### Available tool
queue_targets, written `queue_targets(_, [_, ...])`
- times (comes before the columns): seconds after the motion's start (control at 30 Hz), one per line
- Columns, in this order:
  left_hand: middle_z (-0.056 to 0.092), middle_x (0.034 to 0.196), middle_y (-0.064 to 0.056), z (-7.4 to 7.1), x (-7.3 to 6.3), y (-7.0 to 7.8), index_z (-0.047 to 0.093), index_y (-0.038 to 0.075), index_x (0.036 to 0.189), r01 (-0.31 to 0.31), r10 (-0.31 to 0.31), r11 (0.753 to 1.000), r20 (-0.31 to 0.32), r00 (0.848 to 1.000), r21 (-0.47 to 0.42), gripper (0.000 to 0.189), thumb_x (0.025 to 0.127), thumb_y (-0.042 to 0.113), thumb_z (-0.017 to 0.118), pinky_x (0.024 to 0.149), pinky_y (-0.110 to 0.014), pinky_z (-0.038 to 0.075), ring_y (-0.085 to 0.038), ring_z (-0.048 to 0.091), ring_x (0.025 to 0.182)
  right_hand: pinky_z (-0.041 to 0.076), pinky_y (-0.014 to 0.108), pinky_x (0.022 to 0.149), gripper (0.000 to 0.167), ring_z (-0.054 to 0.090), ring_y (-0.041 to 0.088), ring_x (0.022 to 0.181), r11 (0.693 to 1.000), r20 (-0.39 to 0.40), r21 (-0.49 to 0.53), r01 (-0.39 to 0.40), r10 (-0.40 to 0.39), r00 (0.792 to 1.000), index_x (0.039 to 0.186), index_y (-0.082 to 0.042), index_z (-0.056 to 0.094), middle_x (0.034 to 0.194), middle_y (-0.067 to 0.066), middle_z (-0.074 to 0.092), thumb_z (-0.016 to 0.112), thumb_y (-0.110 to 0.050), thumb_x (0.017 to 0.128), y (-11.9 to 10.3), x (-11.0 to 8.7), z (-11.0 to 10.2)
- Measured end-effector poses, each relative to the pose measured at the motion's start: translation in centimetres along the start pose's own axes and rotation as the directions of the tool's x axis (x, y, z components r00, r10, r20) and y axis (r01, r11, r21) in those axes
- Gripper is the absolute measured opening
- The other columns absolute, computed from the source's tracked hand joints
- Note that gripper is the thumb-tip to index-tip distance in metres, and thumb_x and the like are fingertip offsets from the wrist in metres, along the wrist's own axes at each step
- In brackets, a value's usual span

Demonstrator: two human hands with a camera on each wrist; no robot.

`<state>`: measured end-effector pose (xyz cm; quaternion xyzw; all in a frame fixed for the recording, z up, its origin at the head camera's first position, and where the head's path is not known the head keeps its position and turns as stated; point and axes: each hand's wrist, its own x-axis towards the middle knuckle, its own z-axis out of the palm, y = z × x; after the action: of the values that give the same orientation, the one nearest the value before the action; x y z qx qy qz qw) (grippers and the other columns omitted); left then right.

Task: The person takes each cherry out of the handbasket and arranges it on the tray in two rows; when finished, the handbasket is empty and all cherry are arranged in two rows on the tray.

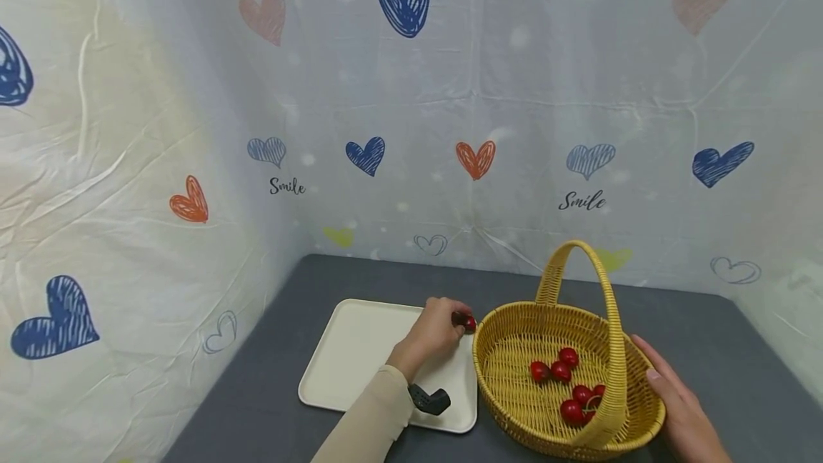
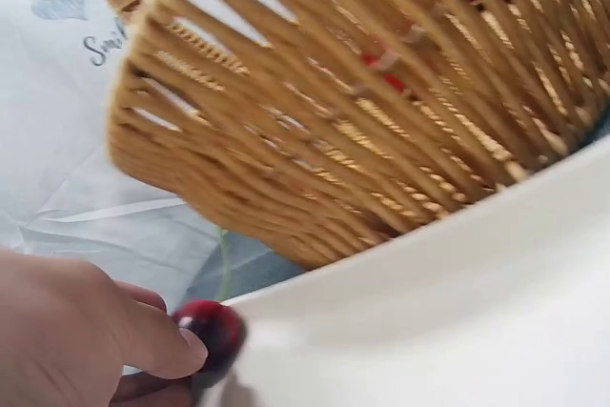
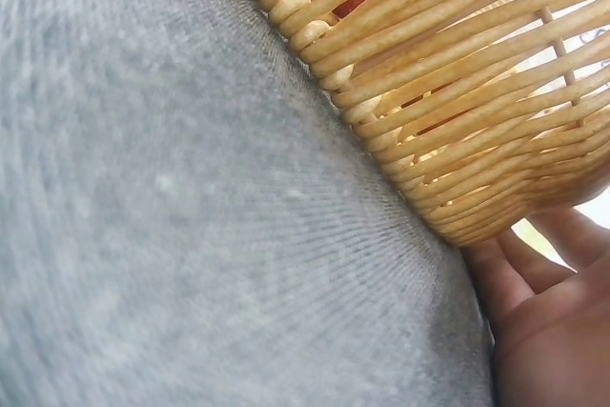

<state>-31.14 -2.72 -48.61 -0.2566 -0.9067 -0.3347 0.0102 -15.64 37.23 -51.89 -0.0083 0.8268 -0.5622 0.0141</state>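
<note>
L hand (image 1: 436,329) w/ pinch grip on cherry (image 1: 471,324) nr tray (image 1: 366,356) edge, R hand (image 1: 684,409) w/ grip spread vs basket (image 1: 504,377)

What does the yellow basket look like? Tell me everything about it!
The basket is oval and woven, wicker-looking, with one tall arched handle. It stands upright on the grey table, just right of the tray; whether they touch is unclear. Some red cherries lie inside. The right hand touches its outside.

Grey table (image 1: 257,391), cream tray (image 1: 363,356), yellow basket (image 1: 504,356)
</note>
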Motion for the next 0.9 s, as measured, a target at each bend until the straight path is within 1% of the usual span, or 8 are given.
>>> queue_targets(0.13, [0.082,0.121,-0.011,-1.4,-0.4,0.3,0.080,0.005,0.129,0.019,-0.019,0.999,-0.016,1.000,-0.047,0.034,0.096,-0.002,0.075,0.090,-0.033,0.066,-0.021,0.078,0.108,0.055,0.014,0.087,0.064,0.043,-0.030,0.119,0.999,0.022,0.049,-0.023,0.022,1.000,0.179,-0.023,0.002,0.173,-0.001,0.022,0.022,-0.045,0.122,-0.1,0.0,0.1])
queue_targets(0.23, [0.078,0.131,-0.015,-2.9,-0.7,0.8,0.078,0.007,0.134,0.029,-0.032,0.991,-0.019,0.999,-0.131,0.037,0.097,0.001,0.078,0.095,-0.040,0.066,-0.030,0.077,0.118,0.057,0.016,0.087,0.065,0.044,-0.029,0.119,0.996,0.034,0.072,-0.045,0.043,0.999,0.178,-0.023,0.000,0.177,0.009,0.017,0.021,-0.047,0.121,-0.4,-0.1,0.1])
queue_targets(0.3, [0.077,0.136,-0.014,-3.9,-0.9,1.0,0.077,0.009,0.137,0.020,-0.022,0.980,-0.010,1.000,-0.199,0.039,0.098,0.005,0.080,0.097,-0.040,0.065,-0.033,0.076,0.121,0.057,0.017,0.087,0.066,0.045,-0.029,0.119,0.995,0.040,0.085,-0.052,0.048,0.998,0.178,-0.024,-0.001,0.178,0.009,0.016,0.021,-0.047,0.121,-0.4,-0.1,0.1])
queue_targets(0.43, [0.076,0.139,-0.007,-5.7,-1.3,1.4,0.075,0.013,0.142,-0.049,0.064,0.937,0.031,0.997,-0.347,0.043,0.099,0.012,0.081,0.101,-0.033,0.063,-0.028,0.075,0.126,0.058,0.017,0.087,0.064,0.047,-0.027,0.120,0.994,0.045,0.101,-0.039,0.035,0.998,0.178,-0.024,0.000,0.175,0.003,0.019,0.022,-0.045,0.122,-0.3,0.0,0.0])
queue_targets(0.5, [0.076,0.141,-0.005,-6.3,-1.5,1.9,0.073,0.013,0.144,-0.076,0.118,0.897,0.069,0.991,-0.436,0.045,0.100,0.013,0.081,0.102,-0.029,0.062,-0.025,0.074,0.128,0.058,0.018,0.086,0.064,0.048,-0.026,0.120,0.994,0.044,0.107,-0.032,0.028,0.999,0.179,-0.024,0.001,0.172,-0.001,0.023,0.022,-0.044,0.122,-0.2,0.0,0.0])
queue_targets(0.63, [0.074,0.143,-0.014,-6.4,-1.6,3.4,0.070,0.007,0.146,-0.100,0.238,0.794,0.155,0.959,-0.599,0.047,0.100,0.009,0.079,0.102,-0.029,0.062,-0.028,0.073,0.132,0.057,0.016,0.086,0.064,0.046,-0.028,0.120,0.996,0.036,0.090,-0.029,0.026,0.999,0.179,-0.022,0.002,0.172,-0.003,0.023,0.022,-0.044,0.122,-0.1,0.0,0.0])
queue_targets(0.77, [0.069,0.144,-0.027,-5.3,-1.6,5.3,0.068,-0.001,0.146,-0.095,0.356,0.703,0.233,0.905,-0.705,0.047,0.101,0.001,0.076,0.102,-0.033,0.063,-0.022,0.074,0.129,0.056,0.014,0.087,0.065,0.043,-0.030,0.120,0.996,0.037,0.087,-0.028,0.025,0.999,0.178,-0.022,0.001,0.174,-0.003,0.020,0.022,-0.045,0.122,-0.1,0.1,0.0])
queue_targets(0.9, [0.068,0.143,-0.030,-3.4,-1.9,7.4,0.067,-0.003,0.146,-0.076,0.415,0.669,0.287,0.863,-0.739,0.046,0.100,-0.003,0.074,0.102,-0.032,0.063,-0.007,0.076,0.121,0.057,0.015,0.087,0.064,0.045,-0.029,0.120,0.995,0.040,0.095,-0.022,0.019,0.999,0.178,-0.022,0.001,0.174,-0.004,0.021,0.022,-0.044,0.122,0.0,0.1,-0.1])
